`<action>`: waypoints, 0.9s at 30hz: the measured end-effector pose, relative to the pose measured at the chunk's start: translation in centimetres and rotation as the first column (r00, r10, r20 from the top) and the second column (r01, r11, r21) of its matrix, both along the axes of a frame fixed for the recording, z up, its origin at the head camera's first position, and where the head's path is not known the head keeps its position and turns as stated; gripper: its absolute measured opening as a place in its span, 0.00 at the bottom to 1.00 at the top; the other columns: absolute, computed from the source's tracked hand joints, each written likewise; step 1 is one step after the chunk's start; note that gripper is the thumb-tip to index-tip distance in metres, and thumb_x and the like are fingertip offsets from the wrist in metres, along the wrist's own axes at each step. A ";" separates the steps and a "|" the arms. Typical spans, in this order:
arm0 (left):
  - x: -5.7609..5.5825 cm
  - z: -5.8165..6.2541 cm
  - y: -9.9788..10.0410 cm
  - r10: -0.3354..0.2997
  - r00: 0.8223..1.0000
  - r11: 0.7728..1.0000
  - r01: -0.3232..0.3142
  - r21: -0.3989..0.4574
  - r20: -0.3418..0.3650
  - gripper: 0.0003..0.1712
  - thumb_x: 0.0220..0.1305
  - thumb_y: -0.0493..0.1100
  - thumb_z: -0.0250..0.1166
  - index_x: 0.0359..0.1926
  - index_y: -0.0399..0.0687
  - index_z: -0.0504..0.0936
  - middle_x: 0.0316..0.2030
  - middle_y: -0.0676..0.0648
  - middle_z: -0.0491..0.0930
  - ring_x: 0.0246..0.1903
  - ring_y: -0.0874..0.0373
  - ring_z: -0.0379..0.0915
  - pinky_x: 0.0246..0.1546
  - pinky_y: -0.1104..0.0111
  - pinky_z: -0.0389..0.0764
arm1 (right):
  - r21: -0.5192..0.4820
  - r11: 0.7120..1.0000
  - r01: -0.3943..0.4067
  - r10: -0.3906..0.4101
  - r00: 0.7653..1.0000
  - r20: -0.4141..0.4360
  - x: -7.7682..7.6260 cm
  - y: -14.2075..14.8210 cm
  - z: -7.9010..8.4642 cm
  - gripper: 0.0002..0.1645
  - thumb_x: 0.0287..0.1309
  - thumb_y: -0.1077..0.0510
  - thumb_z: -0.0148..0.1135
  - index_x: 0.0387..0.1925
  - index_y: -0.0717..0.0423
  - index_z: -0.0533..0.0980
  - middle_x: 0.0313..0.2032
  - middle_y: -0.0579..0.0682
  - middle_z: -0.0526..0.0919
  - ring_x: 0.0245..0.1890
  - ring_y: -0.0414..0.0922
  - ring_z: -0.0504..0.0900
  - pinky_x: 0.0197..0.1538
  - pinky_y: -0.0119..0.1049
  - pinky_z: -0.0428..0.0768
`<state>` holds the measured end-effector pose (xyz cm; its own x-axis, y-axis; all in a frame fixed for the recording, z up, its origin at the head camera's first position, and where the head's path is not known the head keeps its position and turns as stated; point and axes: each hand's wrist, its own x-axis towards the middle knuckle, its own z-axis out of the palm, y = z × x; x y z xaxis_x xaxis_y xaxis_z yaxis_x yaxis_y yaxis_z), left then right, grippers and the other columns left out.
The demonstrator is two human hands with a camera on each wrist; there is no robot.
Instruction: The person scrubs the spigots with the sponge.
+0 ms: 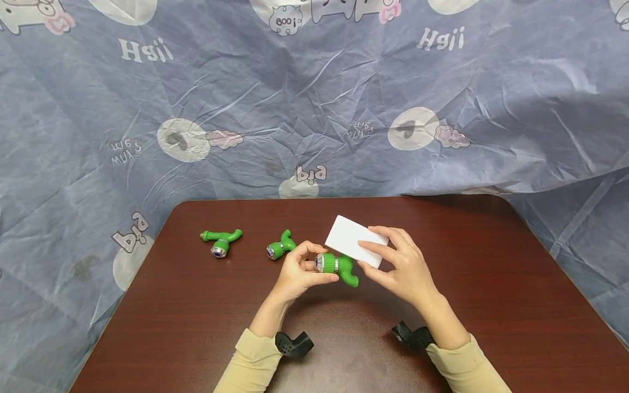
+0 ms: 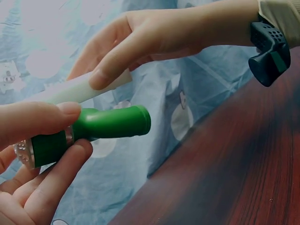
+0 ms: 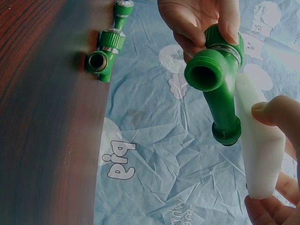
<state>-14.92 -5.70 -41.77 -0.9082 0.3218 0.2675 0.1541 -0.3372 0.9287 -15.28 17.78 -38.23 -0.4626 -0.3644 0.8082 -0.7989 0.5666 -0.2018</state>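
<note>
My left hand (image 1: 295, 275) grips a green plastic tap (image 1: 346, 268) by its ribbed, chrome-ringed knob, fingers and thumb on either side. In the right wrist view the held tap (image 3: 220, 101) shows its open round inlet and the curved spout pointing away from the knob. My right hand (image 1: 410, 270) holds a white rectangular sponge (image 1: 346, 239) between thumb and fingers. The sponge is tilted, its near edge right at the tap's body. In the left wrist view the sponge (image 2: 70, 91) lies just behind the tap.
Two more green taps lie on the dark wooden table (image 1: 196, 327): one tap (image 1: 281, 245) just beyond my left hand, another tap (image 1: 221, 240) farther left with a brass-coloured end. A blue-grey printed cloth (image 1: 295, 98) hangs behind the table's far edge.
</note>
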 end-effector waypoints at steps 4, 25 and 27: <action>0.0 0.0 -0.2 -0.031 1.000 1.000 0.031 -0.001 0.005 0.30 0.38 0.17 0.68 0.45 0.24 0.66 0.38 0.48 0.81 0.28 0.58 0.81 0.28 0.71 0.80 | 0.000 1.000 -0.001 0.001 1.000 -0.002 0.0 0.0 0.1 0.17 0.50 0.48 0.63 0.41 0.49 0.84 0.48 0.56 0.78 0.46 0.53 0.74 0.47 0.39 0.70; 0.0 0.1 0.2 0.145 0.988 0.989 -0.145 -0.006 -0.061 0.26 0.37 0.18 0.71 0.41 0.23 0.71 0.29 0.48 0.82 0.27 0.59 0.81 0.28 0.71 0.80 | 0.020 0.995 -0.093 0.092 0.995 0.048 0.0 0.2 0.3 0.16 0.49 0.50 0.63 0.40 0.50 0.83 0.45 0.51 0.80 0.41 0.49 0.76 0.40 0.33 0.70; 0.0 0.1 0.2 0.159 0.986 0.987 -0.160 -0.003 -0.050 0.26 0.37 0.19 0.71 0.41 0.24 0.71 0.30 0.48 0.81 0.27 0.58 0.81 0.28 0.71 0.81 | 0.023 0.995 -0.096 0.095 0.993 0.066 0.1 0.4 0.3 0.16 0.47 0.51 0.64 0.39 0.50 0.84 0.45 0.51 0.80 0.41 0.49 0.77 0.40 0.33 0.70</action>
